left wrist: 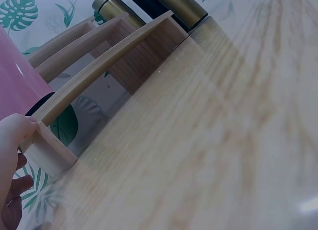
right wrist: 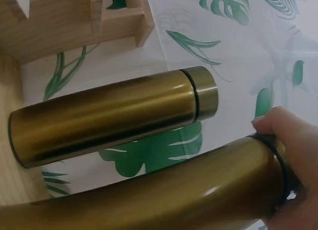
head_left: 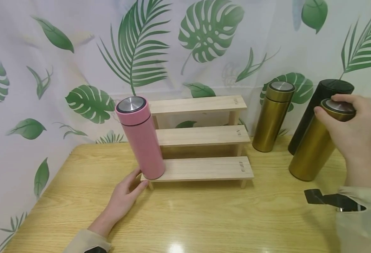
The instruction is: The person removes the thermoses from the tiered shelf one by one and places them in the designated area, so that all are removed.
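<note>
My left hand (head_left: 124, 195) grips the left front corner of a three-step wooden shelf (head_left: 204, 168). In the left wrist view its thumb lies on the board's end, with the fingers curled beside the leg. A pink thermos (head_left: 144, 147) with a steel-topped lid stands upright on the lowest step, right by that hand. At the right, my right hand (head_left: 359, 123) holds a gold thermos (head_left: 313, 147) by its lid, thumb and fingers on opposite sides. The right wrist view shows this held thermos (right wrist: 164, 195) along the bottom, its lid partly hidden by the hand.
A second gold thermos (head_left: 271, 117) stands on the wooden table (head_left: 198, 218) right of the shelf. Beside it a black thermos (head_left: 312, 109) is partly hidden behind the held one. A leaf-print cloth (head_left: 87, 70) hangs behind the table.
</note>
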`<state>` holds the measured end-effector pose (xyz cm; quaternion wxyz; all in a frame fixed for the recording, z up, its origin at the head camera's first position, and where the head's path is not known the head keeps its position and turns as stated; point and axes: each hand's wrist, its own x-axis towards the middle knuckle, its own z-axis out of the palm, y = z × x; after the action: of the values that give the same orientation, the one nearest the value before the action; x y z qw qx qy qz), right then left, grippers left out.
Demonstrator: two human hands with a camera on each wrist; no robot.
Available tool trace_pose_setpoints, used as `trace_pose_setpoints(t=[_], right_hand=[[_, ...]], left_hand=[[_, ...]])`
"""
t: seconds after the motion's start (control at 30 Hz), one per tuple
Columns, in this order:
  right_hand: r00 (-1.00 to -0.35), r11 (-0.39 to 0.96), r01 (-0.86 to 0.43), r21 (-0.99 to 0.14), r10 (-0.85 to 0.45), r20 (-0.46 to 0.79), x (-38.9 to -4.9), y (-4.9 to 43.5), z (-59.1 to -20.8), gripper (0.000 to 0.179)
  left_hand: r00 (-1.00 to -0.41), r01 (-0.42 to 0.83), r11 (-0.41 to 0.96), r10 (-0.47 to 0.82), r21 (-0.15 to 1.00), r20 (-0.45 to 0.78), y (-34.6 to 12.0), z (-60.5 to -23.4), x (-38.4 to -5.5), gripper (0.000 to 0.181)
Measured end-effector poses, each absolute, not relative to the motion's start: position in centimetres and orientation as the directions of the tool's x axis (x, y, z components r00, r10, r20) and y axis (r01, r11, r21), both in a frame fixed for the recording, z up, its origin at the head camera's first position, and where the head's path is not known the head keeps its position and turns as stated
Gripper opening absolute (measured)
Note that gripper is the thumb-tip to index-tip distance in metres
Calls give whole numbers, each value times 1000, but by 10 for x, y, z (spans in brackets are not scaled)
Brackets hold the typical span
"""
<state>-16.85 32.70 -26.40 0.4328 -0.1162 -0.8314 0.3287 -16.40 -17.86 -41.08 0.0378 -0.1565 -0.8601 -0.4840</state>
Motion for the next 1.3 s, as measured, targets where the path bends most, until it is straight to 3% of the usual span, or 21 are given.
trace_pose_setpoints(t=[0.37, 0.53, 0.67, 0.73, 0.93, 1.17, 1.3], right_hand=[[-788, 813, 1, -583, 360, 499, -161, 335, -254, 52], [-802, 830, 43, -557, 361, 475, -156, 329, -248, 59], [-762, 844, 31, -536, 367, 533, -152, 315, -240, 60], [-723, 852, -37, -522, 338, 602, -149, 304, -236, 56], [-575, 822, -423, -381, 81, 814, -150, 264, -233, 50], [-603, 624, -651, -431, -81, 794, -159, 192, -231, 46], [-565, 460, -774, -435, -192, 803, -166, 147, -230, 47]], left_hand=[[-940, 334, 496, 238, 802, 245, -179, -409, -168, 54], [-939, 339, 500, 236, 797, 251, -178, -407, -168, 54], [-938, 343, 500, 236, 795, 256, -179, -407, -169, 55], [-937, 343, 499, 235, 796, 257, -180, -408, -169, 54], [-934, 352, 497, 243, 793, 263, -179, -409, -168, 54], [-935, 348, 497, 242, 795, 258, -179, -409, -167, 55], [-939, 339, 502, 235, 796, 252, -180, -410, -166, 55]])
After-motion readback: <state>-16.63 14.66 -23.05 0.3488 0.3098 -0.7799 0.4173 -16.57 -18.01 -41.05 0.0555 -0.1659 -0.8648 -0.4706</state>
